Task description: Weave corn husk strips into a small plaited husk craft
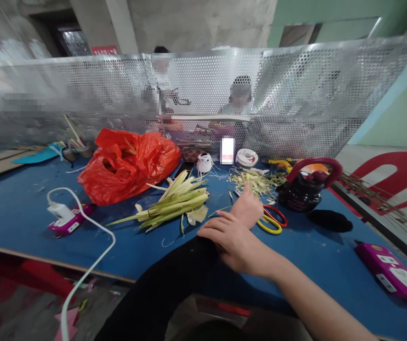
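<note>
My left hand [248,207], at the end of a black sleeve [175,270], rests over the blue table with its fingers mostly curled in and one fingertip pointing ahead. I see nothing in it. Across that wrist lies my right hand [237,241], its fingers wrapped over the cuff of the sleeve. Scissors with red and yellow handles [273,222] lie just right of my left hand, their blades partly hidden. Beyond the fingertips is a heap of pale green scraps [255,181]. To the left lies a bundle of green husk-like leaves [175,203].
A red plastic bag [128,166] stands at the left, near a purple power strip [68,222] with a white cable. White string [203,163], a tape roll [247,157] and a lit phone [227,150] sit behind. A black kettle-shaped object [302,189] stands right. People sit beyond the perforated screen [203,80].
</note>
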Demonstrator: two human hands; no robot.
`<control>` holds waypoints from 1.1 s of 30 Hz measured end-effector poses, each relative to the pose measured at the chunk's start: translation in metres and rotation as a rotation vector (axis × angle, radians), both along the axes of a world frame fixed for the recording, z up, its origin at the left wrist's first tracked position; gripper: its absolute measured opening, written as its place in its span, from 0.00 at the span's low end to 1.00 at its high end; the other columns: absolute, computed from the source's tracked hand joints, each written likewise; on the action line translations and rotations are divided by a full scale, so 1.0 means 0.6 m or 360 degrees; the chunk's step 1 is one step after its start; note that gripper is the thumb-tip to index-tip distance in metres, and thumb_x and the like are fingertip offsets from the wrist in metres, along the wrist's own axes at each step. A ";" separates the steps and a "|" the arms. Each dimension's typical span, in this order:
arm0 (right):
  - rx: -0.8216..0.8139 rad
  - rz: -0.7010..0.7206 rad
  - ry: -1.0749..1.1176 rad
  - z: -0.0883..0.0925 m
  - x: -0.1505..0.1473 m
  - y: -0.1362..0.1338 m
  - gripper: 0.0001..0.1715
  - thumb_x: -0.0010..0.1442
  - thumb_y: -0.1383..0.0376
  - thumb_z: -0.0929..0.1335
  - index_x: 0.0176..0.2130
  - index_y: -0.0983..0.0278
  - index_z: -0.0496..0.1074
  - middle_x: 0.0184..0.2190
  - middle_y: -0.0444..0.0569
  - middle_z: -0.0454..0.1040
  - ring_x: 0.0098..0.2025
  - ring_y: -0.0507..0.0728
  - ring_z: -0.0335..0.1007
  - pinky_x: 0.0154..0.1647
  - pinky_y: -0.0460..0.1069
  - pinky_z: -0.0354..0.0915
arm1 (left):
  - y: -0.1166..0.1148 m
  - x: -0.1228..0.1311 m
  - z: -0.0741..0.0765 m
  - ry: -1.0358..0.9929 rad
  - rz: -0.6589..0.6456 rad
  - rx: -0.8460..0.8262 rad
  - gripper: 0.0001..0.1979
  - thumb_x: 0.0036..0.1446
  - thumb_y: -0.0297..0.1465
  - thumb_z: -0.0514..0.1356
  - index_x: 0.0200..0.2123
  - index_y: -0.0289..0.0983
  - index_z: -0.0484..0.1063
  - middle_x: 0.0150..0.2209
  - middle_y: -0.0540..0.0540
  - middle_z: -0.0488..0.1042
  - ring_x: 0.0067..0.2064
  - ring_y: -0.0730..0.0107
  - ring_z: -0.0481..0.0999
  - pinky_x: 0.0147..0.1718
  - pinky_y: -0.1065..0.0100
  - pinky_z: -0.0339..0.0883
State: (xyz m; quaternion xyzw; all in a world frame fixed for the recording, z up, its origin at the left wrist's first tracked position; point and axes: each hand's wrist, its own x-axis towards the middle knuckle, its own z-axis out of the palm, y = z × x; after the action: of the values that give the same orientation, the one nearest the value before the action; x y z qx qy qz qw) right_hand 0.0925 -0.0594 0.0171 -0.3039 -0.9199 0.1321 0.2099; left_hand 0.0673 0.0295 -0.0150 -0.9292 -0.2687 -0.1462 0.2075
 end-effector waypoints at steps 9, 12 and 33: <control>-0.0213 -0.0043 0.0152 0.022 0.011 0.013 0.34 0.43 0.77 0.68 0.51 0.63 0.66 0.49 0.52 0.73 0.51 0.61 0.69 0.56 0.59 0.60 | -0.009 0.010 0.004 0.0106 -0.0461 0.0320 0.15 0.61 0.22 0.51 0.34 0.34 0.78 0.30 0.42 0.78 0.35 0.59 0.75 0.59 0.44 0.52; -0.0108 -0.0028 0.0296 0.017 0.009 0.004 0.24 0.47 0.79 0.68 0.45 0.62 0.69 0.47 0.51 0.74 0.51 0.59 0.68 0.56 0.58 0.60 | -0.006 0.002 0.011 0.0069 -0.0329 0.0272 0.12 0.59 0.22 0.53 0.33 0.34 0.78 0.31 0.43 0.78 0.36 0.59 0.75 0.60 0.44 0.51; -0.0322 -0.0053 0.0355 0.014 0.025 -0.008 0.21 0.47 0.79 0.67 0.41 0.62 0.68 0.46 0.50 0.74 0.48 0.58 0.68 0.52 0.54 0.62 | -0.017 0.025 -0.026 0.0301 -0.0729 -0.0048 0.09 0.60 0.26 0.57 0.33 0.38 0.78 0.36 0.44 0.79 0.42 0.61 0.76 0.61 0.50 0.55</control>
State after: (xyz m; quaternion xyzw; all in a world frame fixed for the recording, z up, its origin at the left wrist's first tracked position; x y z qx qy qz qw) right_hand 0.1078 -0.0643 0.0257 -0.3222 -0.8677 0.2536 0.2812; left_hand 0.0824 0.0190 -0.0303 -0.9784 -0.0325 -0.0977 0.1792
